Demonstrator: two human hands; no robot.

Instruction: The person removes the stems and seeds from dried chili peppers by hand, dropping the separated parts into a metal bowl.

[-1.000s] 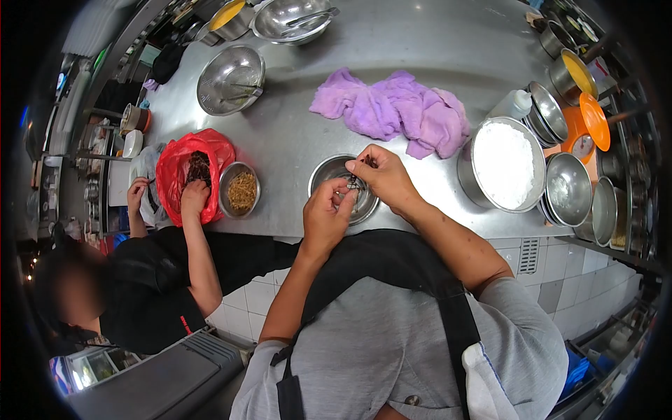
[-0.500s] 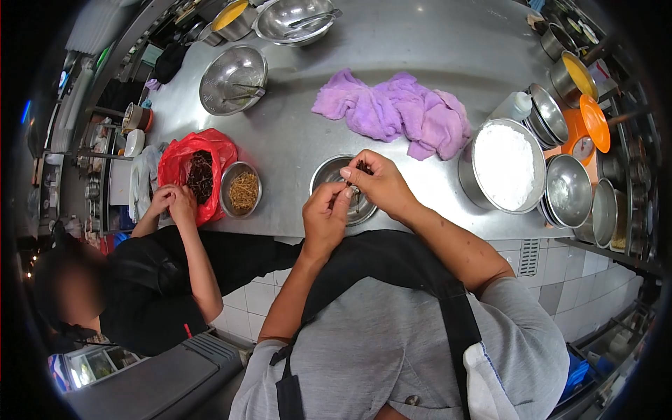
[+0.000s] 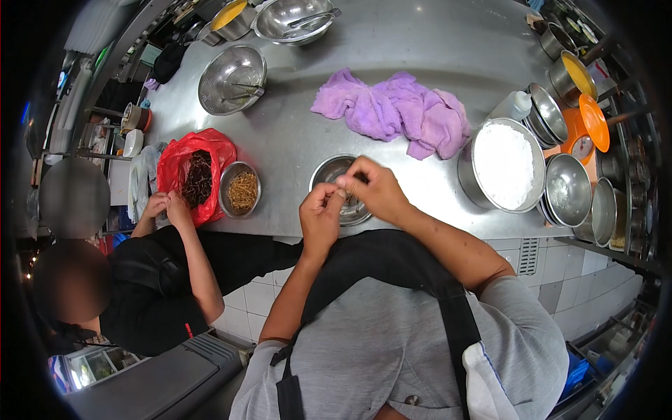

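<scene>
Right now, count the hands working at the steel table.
4: the wearer's left hand and right hand over the metal bowl; a co-worker's nearer hand and farther hand beside the red bag. Others may be hidden.

Purple cloth (image 3: 374, 105): crumpled in a long heap on the steel worktop (image 3: 294, 91)
Perforated bowl (image 3: 215, 77): a metal utensil (image 3: 245, 89) lying inside it
Large pot (image 3: 472, 183): filled with white powder (image 3: 504, 164)
White bottle (image 3: 516, 105): just behind the large pot
Orange scale (image 3: 595, 123): among metal bowls (image 3: 568, 185) at the right
</scene>
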